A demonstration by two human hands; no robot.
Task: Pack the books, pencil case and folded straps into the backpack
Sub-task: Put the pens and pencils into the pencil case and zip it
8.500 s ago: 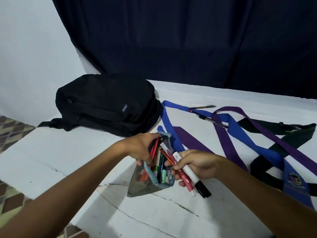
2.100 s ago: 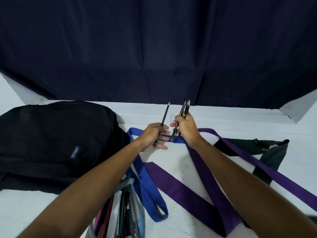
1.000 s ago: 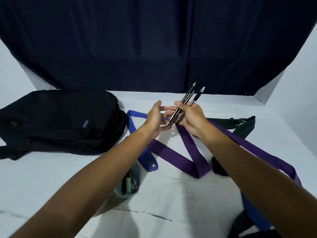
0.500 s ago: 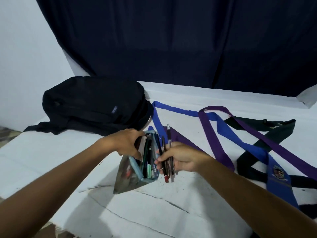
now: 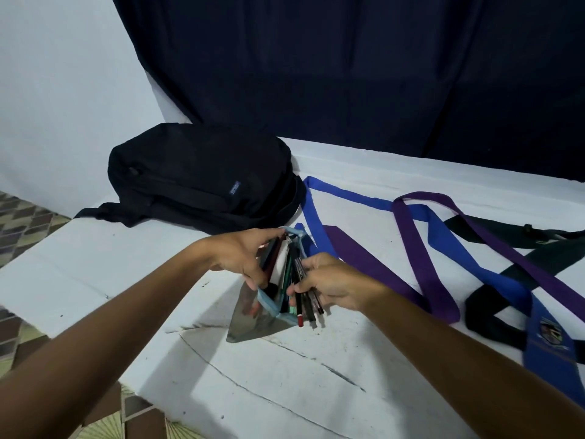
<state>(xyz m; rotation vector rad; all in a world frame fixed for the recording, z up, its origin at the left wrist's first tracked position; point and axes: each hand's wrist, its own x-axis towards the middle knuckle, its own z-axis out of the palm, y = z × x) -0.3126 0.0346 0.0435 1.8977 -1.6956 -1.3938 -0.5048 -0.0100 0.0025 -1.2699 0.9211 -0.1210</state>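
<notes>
While left hand grips pencil case rim, right hand clutching pens, near table edge

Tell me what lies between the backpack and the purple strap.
In the head view, a blue strap lies on the white table between the backpack and the purple strap.

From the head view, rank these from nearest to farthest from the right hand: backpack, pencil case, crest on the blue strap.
From the right hand:
1. Pencil case, right beside its fingers, to the left.
2. Backpack, behind and to the left on the table.
3. Crest on the blue strap, far to the right near the table edge.
</notes>
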